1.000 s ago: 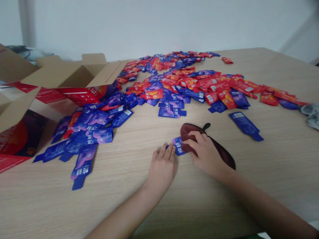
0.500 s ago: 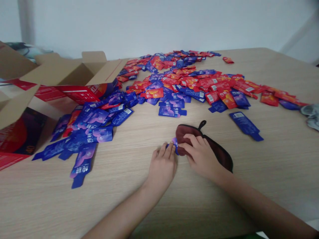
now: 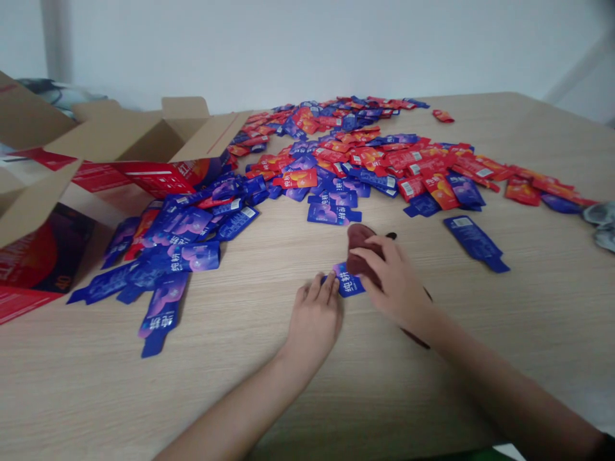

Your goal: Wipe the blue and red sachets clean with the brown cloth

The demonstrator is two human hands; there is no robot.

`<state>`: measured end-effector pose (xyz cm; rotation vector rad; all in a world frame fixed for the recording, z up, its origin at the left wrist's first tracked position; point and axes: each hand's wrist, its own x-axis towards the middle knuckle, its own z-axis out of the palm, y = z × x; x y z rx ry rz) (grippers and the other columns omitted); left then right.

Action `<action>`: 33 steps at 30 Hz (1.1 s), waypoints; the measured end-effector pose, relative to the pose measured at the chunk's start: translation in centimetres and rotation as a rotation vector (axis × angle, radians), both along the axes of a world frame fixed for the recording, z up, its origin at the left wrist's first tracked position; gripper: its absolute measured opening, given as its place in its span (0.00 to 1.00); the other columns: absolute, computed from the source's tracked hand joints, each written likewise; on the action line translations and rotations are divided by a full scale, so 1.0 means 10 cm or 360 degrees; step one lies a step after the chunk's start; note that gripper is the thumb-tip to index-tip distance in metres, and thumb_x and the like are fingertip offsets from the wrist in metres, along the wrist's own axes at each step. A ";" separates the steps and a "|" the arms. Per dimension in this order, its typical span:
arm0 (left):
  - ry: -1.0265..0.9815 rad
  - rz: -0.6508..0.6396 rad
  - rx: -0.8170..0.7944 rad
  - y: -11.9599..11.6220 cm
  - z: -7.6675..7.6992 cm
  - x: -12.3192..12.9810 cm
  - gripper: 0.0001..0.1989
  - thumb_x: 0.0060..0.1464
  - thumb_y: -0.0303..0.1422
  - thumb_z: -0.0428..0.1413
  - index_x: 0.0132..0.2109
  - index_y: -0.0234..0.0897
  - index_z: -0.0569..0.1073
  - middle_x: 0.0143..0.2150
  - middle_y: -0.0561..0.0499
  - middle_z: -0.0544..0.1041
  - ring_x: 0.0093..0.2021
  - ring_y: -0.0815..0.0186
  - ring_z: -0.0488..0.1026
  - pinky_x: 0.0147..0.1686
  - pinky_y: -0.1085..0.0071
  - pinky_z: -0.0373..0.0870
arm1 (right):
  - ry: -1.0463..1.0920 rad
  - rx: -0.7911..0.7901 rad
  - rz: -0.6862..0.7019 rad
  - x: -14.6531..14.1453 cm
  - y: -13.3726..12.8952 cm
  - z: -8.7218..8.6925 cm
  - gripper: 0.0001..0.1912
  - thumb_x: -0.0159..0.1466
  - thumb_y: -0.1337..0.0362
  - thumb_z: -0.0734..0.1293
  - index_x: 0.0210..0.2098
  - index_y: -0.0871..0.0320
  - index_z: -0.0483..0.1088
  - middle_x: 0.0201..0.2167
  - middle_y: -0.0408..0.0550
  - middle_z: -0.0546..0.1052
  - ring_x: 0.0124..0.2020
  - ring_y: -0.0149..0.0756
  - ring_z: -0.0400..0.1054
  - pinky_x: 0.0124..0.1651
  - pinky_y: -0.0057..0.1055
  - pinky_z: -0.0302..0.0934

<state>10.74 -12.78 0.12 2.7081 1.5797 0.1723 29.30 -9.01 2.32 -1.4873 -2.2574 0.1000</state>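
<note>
My left hand [image 3: 317, 314] rests on the table, its fingertips holding down the left end of a small blue sachet [image 3: 352, 285] with white lettering. Its thumb is hidden. In my right hand [image 3: 391, 269] a maroon eye mask [image 3: 361, 246] with dark edging is pinched, bunched up and partly lifted. The mask's near end shows under my right wrist, and its black loop [image 3: 392, 235] sticks out past the fingers. The sachet's right end lies beside the raised mask and my right fingers.
Red and blue sachets [image 3: 398, 160] are heaped across the far table. More blue sachets [image 3: 177, 230] pile up at left, beside open cardboard boxes [image 3: 158, 179]. One blue sachet [image 3: 473, 243] lies apart at right. Something grey [image 3: 603, 224] sits at the right edge, and a wall [image 3: 312, 51] stands behind.
My right hand has lifted and folded the far part of the eye mask, uncovering more of the blue sachet. My left hand has stayed nearly in place.
</note>
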 end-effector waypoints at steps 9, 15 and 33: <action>0.0030 -0.0005 -0.0033 0.00 -0.01 -0.02 0.21 0.63 0.29 0.47 0.61 0.28 0.68 0.66 0.43 0.65 0.64 0.53 0.64 0.55 0.55 0.67 | -0.0347 -0.0005 -0.0213 0.16 -0.11 -0.24 0.21 0.68 0.55 0.58 0.56 0.54 0.69 0.54 0.57 0.69 0.48 0.50 0.62 0.47 0.46 0.57; 0.0050 -0.0009 -0.0024 -0.01 -0.03 -0.03 0.22 0.63 0.28 0.47 0.61 0.28 0.68 0.66 0.43 0.64 0.64 0.53 0.63 0.55 0.55 0.66 | -0.0205 -0.0055 -0.0316 0.49 0.06 -0.17 0.19 0.69 0.57 0.57 0.54 0.57 0.69 0.49 0.58 0.69 0.49 0.50 0.64 0.47 0.45 0.62; -0.0118 0.0040 0.0002 -0.05 0.02 0.03 0.23 0.60 0.32 0.50 0.62 0.32 0.67 0.68 0.43 0.62 0.67 0.49 0.57 0.62 0.53 0.59 | -0.0175 0.0063 -0.0248 0.53 0.01 -0.30 0.17 0.67 0.60 0.60 0.52 0.56 0.72 0.49 0.58 0.67 0.49 0.51 0.63 0.48 0.47 0.62</action>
